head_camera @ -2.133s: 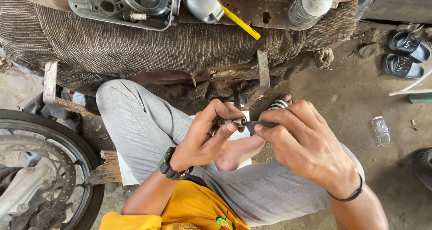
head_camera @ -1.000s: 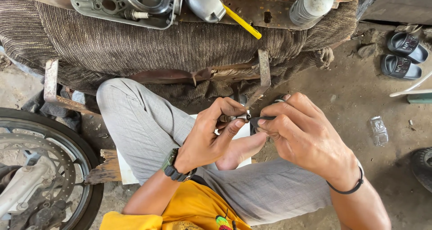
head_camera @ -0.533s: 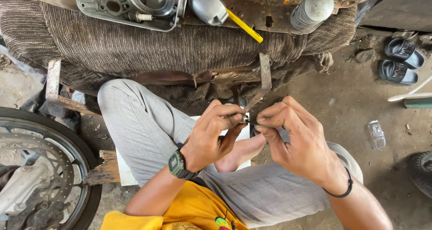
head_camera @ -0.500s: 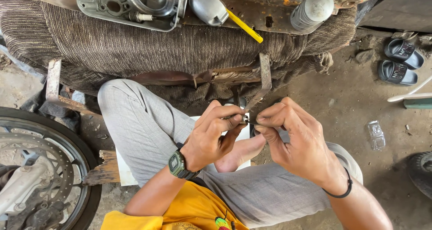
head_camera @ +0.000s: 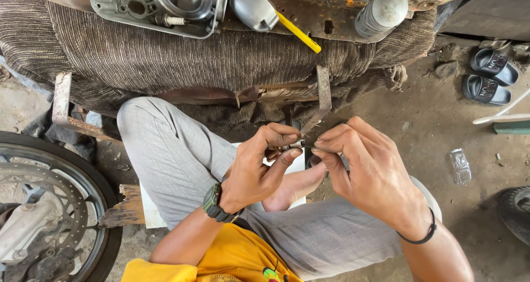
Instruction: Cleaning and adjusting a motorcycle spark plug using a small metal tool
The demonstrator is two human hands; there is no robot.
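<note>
My left hand (head_camera: 259,169) and my right hand (head_camera: 367,171) meet over my lap, fingertips pinched together on a small metal part (head_camera: 295,145) between them. The part is a short silvery piece, mostly hidden by my fingers. A watch sits on my left wrist and a thin black band on my right. I sit cross-legged in grey trousers with one bare foot under my hands.
A metal engine cover (head_camera: 160,6), a silver casing (head_camera: 251,6), a yellow-handled tool (head_camera: 298,32) and a grey spray can (head_camera: 381,11) lie on a cloth-draped bench (head_camera: 165,61) ahead. A motorcycle wheel with brake disc (head_camera: 44,216) stands left. Black sandals (head_camera: 488,75) and a crushed plastic bottle (head_camera: 459,166) lie right.
My hands have drawn closer together and the spring-like piece seen earlier in my right hand is now hidden. The view shifted slightly right.
</note>
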